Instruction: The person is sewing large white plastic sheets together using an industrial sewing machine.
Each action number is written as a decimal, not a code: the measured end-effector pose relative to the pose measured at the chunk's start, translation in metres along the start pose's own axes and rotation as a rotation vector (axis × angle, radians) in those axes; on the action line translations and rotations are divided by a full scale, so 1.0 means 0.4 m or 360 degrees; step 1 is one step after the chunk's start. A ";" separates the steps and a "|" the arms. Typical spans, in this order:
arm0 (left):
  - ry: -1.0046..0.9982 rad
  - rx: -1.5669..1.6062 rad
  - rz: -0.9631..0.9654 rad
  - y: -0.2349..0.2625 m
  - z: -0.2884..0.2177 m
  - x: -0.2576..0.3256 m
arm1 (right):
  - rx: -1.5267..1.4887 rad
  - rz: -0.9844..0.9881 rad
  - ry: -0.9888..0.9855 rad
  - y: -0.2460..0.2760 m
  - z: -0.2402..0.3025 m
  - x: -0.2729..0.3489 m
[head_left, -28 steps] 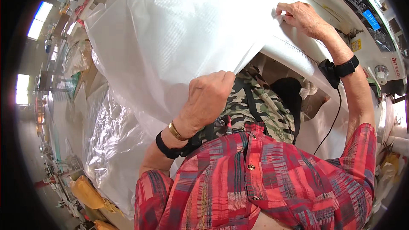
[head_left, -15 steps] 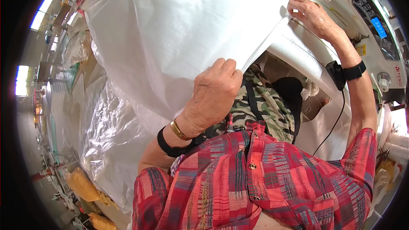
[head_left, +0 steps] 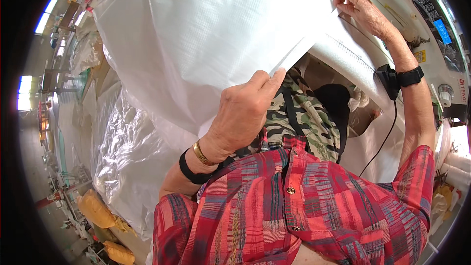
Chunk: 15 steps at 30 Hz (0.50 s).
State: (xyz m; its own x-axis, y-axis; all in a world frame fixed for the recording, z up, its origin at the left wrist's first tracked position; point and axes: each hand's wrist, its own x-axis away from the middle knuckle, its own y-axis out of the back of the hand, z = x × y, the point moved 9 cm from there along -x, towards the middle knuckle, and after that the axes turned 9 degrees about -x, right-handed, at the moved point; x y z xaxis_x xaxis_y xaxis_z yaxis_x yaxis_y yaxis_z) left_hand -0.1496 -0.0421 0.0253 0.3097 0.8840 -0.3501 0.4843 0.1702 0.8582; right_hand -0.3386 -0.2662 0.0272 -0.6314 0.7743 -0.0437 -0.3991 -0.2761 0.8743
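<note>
A large white sheet (head_left: 196,34) with a finely textured surface spreads over the table and hangs down toward my lap. My left hand (head_left: 244,108) grips its near edge, the index finger and thumb lying along the border. Farther off to the right, my right hand (head_left: 360,12) has its fingers pinched together at the sheet's right end, beside the sewing machine (head_left: 431,59). What lies between those fingertips is mostly hidden. Between my hands, the sheet's edge runs in a slanting line above the rounded white table edge (head_left: 343,56), which bears ruler marks.
Crumpled clear plastic (head_left: 122,152) lies at the left below the sheet. Yellow-orange bundles (head_left: 98,209) sit at the lower left. A black cable (head_left: 387,140) hangs from a black device (head_left: 387,79) at my right wrist. White thread cones (head_left: 456,159) stand at the far right.
My left hand's fingers have straightened along the sheet's edge, where they were curled before. My right hand has shifted very slightly up. The sheet's border has moved a little.
</note>
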 end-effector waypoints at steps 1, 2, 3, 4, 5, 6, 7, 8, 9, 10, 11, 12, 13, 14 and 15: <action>-0.0007 -0.0009 -0.0019 0.002 -0.001 -0.001 | -0.0058 -0.0024 -0.0055 0.000 -0.006 0.000; -0.0004 -0.0006 -0.0017 -0.001 0.002 -0.001 | -0.0058 -0.0020 -0.0057 -0.011 -0.009 0.003; -0.0027 0.0007 -0.0067 0.000 0.002 0.000 | 0.0126 -0.0171 0.0085 -0.007 0.006 0.009; -0.0052 0.0022 -0.0118 0.003 0.000 0.000 | 0.0313 -0.0322 0.0225 0.001 0.024 0.018; -0.0053 0.0027 -0.0118 -0.001 -0.001 -0.002 | 0.0317 -0.0320 0.0221 -0.002 0.018 0.020; -0.0024 0.0079 -0.0171 0.001 0.002 -0.004 | 0.0546 -0.0404 0.0363 0.004 0.035 0.029; 0.0007 0.0128 -0.0223 0.004 0.008 -0.004 | 0.0773 -0.0486 0.0507 0.005 0.052 0.040; 0.0006 0.0134 -0.0224 0.002 0.012 -0.005 | 0.0778 -0.0483 0.0504 0.008 0.047 0.045; 0.0001 0.0090 -0.0186 -0.007 0.016 -0.008 | 0.0689 -0.0464 0.0520 0.011 0.043 0.053; 0.0008 0.0043 -0.0148 -0.016 0.021 -0.006 | 0.0593 -0.0439 0.0542 0.007 0.045 0.057; 0.0017 0.0047 -0.0148 -0.025 0.030 -0.007 | 0.0592 -0.0430 0.0545 0.004 0.048 0.059; 0.0024 0.0087 -0.0273 -0.020 0.040 -0.006 | 0.0552 -0.0391 0.0563 -0.002 0.053 0.061; 0.0021 0.0131 -0.0400 -0.010 0.045 -0.008 | 0.0521 -0.0356 0.0576 -0.003 0.055 0.063; 0.0023 0.0136 -0.0404 -0.012 0.045 -0.011 | 0.0526 -0.0352 0.0576 -0.002 0.050 0.062; 0.0064 0.0160 -0.0403 -0.014 0.049 -0.013 | 0.0557 -0.0383 0.0682 -0.003 0.056 0.067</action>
State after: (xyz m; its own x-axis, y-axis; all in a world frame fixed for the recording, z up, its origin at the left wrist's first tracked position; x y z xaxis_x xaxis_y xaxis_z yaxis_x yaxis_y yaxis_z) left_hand -0.1379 -0.0562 0.0151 0.1363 0.8357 -0.5320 0.6215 0.3460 0.7029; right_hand -0.3402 -0.2327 0.0357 -0.7910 0.4734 -0.3876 -0.3677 0.1384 0.9196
